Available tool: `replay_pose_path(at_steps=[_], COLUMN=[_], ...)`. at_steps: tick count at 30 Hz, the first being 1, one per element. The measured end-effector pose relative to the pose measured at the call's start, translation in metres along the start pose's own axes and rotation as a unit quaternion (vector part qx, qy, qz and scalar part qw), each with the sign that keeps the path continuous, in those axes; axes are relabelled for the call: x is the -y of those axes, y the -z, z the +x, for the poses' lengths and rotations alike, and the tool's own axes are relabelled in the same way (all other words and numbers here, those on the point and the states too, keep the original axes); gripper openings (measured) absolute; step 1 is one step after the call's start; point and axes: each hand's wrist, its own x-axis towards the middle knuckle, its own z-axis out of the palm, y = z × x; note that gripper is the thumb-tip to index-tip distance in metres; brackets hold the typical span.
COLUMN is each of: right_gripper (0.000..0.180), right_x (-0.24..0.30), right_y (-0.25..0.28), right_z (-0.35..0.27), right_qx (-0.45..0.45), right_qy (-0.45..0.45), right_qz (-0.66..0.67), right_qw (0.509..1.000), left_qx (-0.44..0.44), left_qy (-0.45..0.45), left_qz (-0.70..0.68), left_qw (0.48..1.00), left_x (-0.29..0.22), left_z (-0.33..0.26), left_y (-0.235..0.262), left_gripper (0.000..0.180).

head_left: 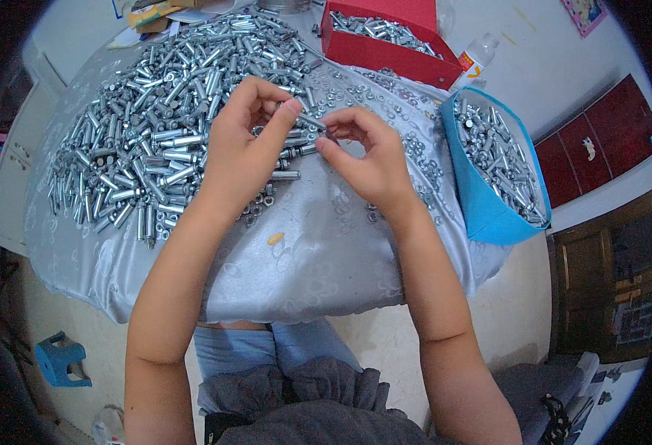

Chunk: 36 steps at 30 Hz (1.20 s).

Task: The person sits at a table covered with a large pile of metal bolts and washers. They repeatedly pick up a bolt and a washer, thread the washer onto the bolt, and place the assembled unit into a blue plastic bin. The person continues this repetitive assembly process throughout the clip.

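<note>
Above the table, my left hand [249, 141] pinches a slim metal bolt [310, 121] between thumb and forefinger, its shaft pointing right. The fingers of my right hand [370, 152] close round the bolt's far end. Whether they also hold a nut or washer there is hidden. Beneath and left of both hands spreads a large heap of silvery bolts with sleeves [166, 111]. Loose nuts and washers [422, 159] lie scattered to the right of the heap, and a few more nuts [255, 210] are just below my left hand.
A blue fabric bin [489, 211] full of bolts stands at the table's right edge. Behind it are a red box [392, 55] of bolts and a plastic bottle [478, 55]. A shiny grey cloth [303, 274] covers the table. A blue stool [62, 361] stands on the floor at left.
</note>
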Motion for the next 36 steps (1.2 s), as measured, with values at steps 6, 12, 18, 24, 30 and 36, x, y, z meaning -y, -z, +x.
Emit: replay_pose_path(at_steps=[6, 12, 18, 24, 30, 36], right_gripper=[0.021, 0.023, 0.023, 0.027, 0.02, 0.014], right_x=[0.0, 0.01, 0.021, 0.019, 0.018, 0.023], right_y=[0.006, 0.004, 0.007, 0.008, 0.025, 0.021], right_z=[0.002, 0.002, -0.001, 0.003, 0.005, 0.005], right_qx=[0.009, 0.018, 0.046, 0.003, 0.04, 0.051], right_qy=[0.017, 0.02, 0.05, 0.043, -0.12, -0.125], right_qz=[-0.026, -0.024, -0.043, -0.042, 0.124, 0.212], right_qw=[0.999, 0.999, 0.997, 0.998, 0.984, 0.968], left_qx=[0.003, 0.041, 0.123, 0.161, 0.153, 0.15], left_qy=[0.026, 0.106, 0.194, 0.261, 0.261, 0.202], left_qz=[0.005, -0.003, 0.017, -0.073, -0.071, -0.103], left_qw=[1.0, 0.994, 0.973, 0.949, 0.951, 0.962], left_x=[0.003, 0.002, -0.009, -0.012, -0.008, -0.006], left_z=[-0.001, -0.005, -0.002, 0.0, 0.001, -0.004], left_y=[0.0, -0.005, 0.001, 0.006, 0.003, -0.006], left_gripper=[0.01, 0.014, 0.019, 0.025, 0.029, 0.035])
